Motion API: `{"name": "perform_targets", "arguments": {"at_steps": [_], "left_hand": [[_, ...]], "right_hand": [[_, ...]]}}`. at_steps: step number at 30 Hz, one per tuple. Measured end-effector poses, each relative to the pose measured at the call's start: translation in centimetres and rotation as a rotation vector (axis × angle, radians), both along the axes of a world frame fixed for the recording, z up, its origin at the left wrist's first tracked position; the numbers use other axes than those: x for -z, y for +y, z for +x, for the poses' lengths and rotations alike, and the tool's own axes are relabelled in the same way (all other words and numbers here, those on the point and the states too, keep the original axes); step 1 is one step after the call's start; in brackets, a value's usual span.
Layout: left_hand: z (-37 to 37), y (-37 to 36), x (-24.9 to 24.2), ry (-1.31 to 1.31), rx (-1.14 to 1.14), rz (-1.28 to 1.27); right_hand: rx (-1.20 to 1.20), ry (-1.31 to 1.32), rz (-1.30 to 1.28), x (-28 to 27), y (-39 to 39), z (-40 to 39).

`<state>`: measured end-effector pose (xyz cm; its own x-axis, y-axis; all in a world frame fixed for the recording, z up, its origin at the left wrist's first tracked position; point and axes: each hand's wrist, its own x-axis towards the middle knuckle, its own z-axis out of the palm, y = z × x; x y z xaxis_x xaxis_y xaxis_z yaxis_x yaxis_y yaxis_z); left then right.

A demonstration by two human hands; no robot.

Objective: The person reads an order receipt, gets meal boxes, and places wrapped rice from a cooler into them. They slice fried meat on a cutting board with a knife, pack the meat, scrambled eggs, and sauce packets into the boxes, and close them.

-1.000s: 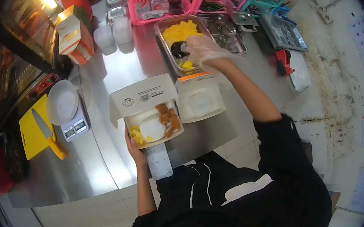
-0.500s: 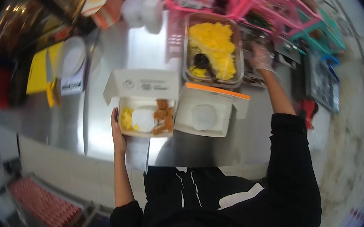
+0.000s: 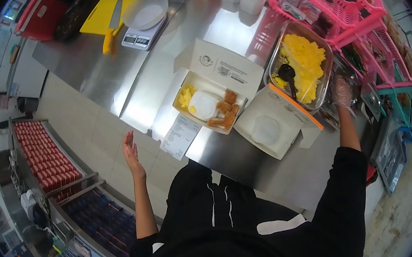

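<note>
My left hand (image 3: 132, 154) is off the front edge of the table, holding nothing, its fingers stretched out. Nearest to it on the table is a paper receipt (image 3: 180, 136). Beyond that stands an open food box (image 3: 182, 98) with rice (image 3: 203, 104), yellow scrambled egg (image 3: 188, 94) and brown breaded pieces (image 3: 228, 111). My right hand (image 3: 342, 93), in a clear plastic glove, reaches into a clear container right of the egg tray; its fingertips are hidden. A second open box (image 3: 288, 137) with a rice mound (image 3: 266, 131) lies between.
A clear tray (image 3: 267, 77) of scrambled egg holds a black spoon (image 3: 287, 74). Pink baskets (image 3: 337, 35) stand at the back right. A kitchen scale (image 3: 139, 39) with a white bowl, and a knife (image 3: 116, 14) on a yellow board (image 3: 95, 22), sit back left.
My left hand has let go of the food box's left side and moved away from it. My right hand stays by the egg tray. The view has turned, showing more floor at left.
</note>
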<state>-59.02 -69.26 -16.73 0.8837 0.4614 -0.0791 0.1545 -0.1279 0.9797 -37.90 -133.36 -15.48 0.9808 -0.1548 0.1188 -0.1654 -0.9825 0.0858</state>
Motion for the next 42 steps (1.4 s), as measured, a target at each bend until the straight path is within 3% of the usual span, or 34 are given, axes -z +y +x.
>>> {"name": "perform_targets", "arguments": {"at_steps": [2, 5, 7, 8, 11, 16, 18, 20, 22, 23, 25, 27, 29, 30, 31, 32, 33, 36, 38, 39, 40, 42], "left_hand": [[-0.6, 0.1, -0.9, 0.016, -0.013, 0.022], [-0.6, 1.2, -1.3, 0.044, -0.015, 0.045], [-0.6, 1.5, -1.0, 0.056, -0.017, 0.039], [-0.3, 1.6, -1.0, 0.053, -0.027, 0.022], [0.5, 1.7, -1.1, 0.05, -0.033, -0.018], [5.4, -0.4, -4.3, -0.014, -0.005, -0.034], [7.8, -1.9, -7.1, -0.126, 0.179, -0.025], [9.6, -4.2, -9.3, -0.2, 0.312, -0.05], [11.0, -8.0, -11.8, -0.313, 0.582, -0.029], [10.6, -10.1, -13.3, -0.356, 0.733, 0.011], [9.2, -13.9, -16.4, -0.26, 0.933, 0.074], [8.3, -15.6, -17.2, 0.023, 1.252, 0.076], [7.9, -15.9, -16.8, 0.155, 1.253, 0.029], [7.4, -15.7, -16.3, 0.303, 1.242, -0.014], [6.9, -15.2, -15.3, 0.307, 1.239, -0.01], [6.4, -14.4, -13.9, 0.256, 1.124, -0.037], [5.9, -13.7, -13.1, 0.202, 1.003, -0.061], [4.4, -12.0, -12.2, 0.267, 0.739, -0.131], [2.9, -10.0, -11.1, 0.31, 0.518, -0.209], [1.8, -9.0, -10.9, 0.329, 0.482, -0.182], [0.9, -8.0, -10.7, 0.328, 0.322, -0.252], [-1.6, -6.5, -10.5, 0.326, 0.054, -0.326]], "right_hand": [[0.048, 0.077, -0.049, 1.1, -2.6, 0.6], [-0.127, -0.052, -0.021, 1.3, -5.8, 0.7], [0.157, -0.03, 0.121, 0.8, -7.1, 0.6], [0.324, 0.072, -0.007, -2.2, -4.9, 0.0], [0.376, 0.054, -0.011, -6.8, -2.1, -2.2], [0.404, -0.25, 0.016, -10.9, -1.2, -4.6], [0.288, -0.337, -0.301, -12.4, -1.2, -4.9], [0.087, -0.32, 0.765, -13.8, 3.2, -9.0], [-0.129, -0.266, 1.931, -14.9, 13.7, -13.9], [-0.278, -0.14, 1.467, -15.5, 16.5, -15.0], [-0.619, 0.003, 0.864, -18.0, 25.6, -15.0], [-0.599, 0.112, 0.772, -19.0, 27.7, -16.3], [-0.684, 0.018, 0.643, -19.5, 26.7, -16.1], [-0.559, -0.138, 0.726, -17.8, 23.4, -15.0], [-0.253, -0.127, 0.856, -18.0, 20.5, -12.7], [0.058, -0.147, 0.998, -18.2, 17.6, -10.4], [0.062, -0.318, 1.003, -16.4, 14.4, -8.1], [0.086, -0.275, 0.286, -4.4, 0.1, -1.9], [0.162, -0.087, 0.065, -1.9, -3.0, 1.6], [0.11, -0.134, 0.14, -2.1, -3.0, 2.1], [0.044, -0.153, 0.047, -0.5, -4.5, 3.2], [0.168, 0.072, 0.061, -0.7, -4.1, 4.9]]}}
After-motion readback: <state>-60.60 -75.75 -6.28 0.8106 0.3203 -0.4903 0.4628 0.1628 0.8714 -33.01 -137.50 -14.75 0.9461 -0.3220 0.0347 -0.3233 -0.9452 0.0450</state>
